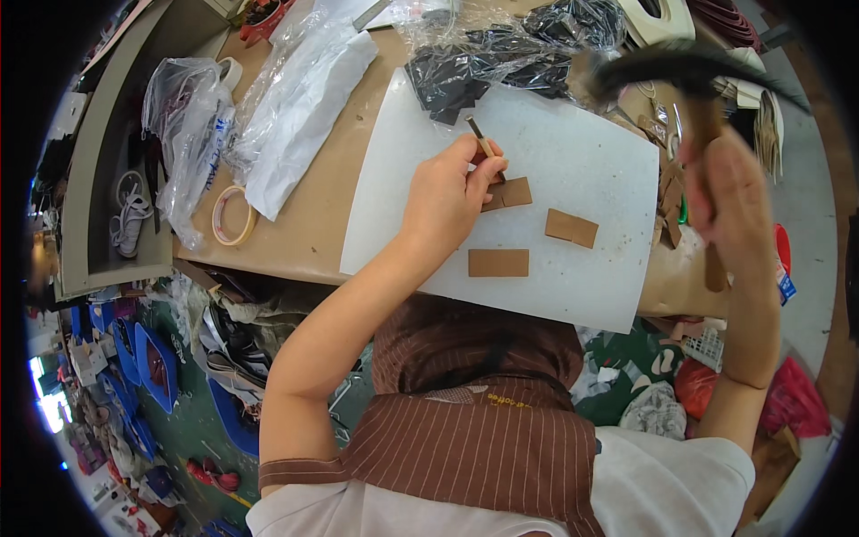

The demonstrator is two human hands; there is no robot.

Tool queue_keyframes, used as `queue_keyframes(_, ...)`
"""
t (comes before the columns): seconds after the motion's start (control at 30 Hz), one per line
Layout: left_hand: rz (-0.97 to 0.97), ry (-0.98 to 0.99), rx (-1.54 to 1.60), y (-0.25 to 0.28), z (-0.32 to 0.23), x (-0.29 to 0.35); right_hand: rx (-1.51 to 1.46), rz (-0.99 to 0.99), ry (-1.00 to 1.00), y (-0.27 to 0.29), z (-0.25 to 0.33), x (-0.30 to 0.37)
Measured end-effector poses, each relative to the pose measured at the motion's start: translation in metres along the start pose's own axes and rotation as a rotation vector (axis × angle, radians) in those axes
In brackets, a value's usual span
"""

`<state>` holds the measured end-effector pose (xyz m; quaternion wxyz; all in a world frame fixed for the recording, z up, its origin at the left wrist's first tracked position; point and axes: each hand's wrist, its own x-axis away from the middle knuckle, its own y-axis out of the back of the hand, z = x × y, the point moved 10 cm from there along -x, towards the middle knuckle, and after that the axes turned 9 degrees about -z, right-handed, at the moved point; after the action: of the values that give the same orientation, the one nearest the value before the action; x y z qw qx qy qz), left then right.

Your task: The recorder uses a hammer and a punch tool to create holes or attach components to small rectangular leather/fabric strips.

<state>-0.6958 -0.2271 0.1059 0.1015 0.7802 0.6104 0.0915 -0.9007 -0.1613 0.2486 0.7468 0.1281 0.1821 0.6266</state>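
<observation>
My left hand pinches a slim rod-shaped punch, dark at its top end. Its lower tip meets a brown rectangular piece, partly covered by my fingers. That piece lies on a white board. Two similar brown pieces rest nearby, one small rectangle to the right and another rectangle closer to me. At the right, my right hand grips the wooden handle of a hammer. The dark hammer head is raised above the board's far right side and blurred by motion.
Clear plastic bags with black pieces lie along the board's far edge. A tape roll, a crumpled white sheet and a plastic bag lie to the left. Scraps and tools crowd the table's right side. Blue bins stand on the floor.
</observation>
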Motion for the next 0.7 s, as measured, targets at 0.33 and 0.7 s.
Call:
queue_keyframes(0.33,-0.023,-0.374,-0.291,-0.006,-0.028,0.007,-0.229,-0.420,-0.003,0.060,0.021,-0.013)
queue_keyframes(0.7,0.000,-0.039,0.135,-0.002,-0.004,-0.002,0.088,0.092,-0.103,0.000,-0.003,0.012)
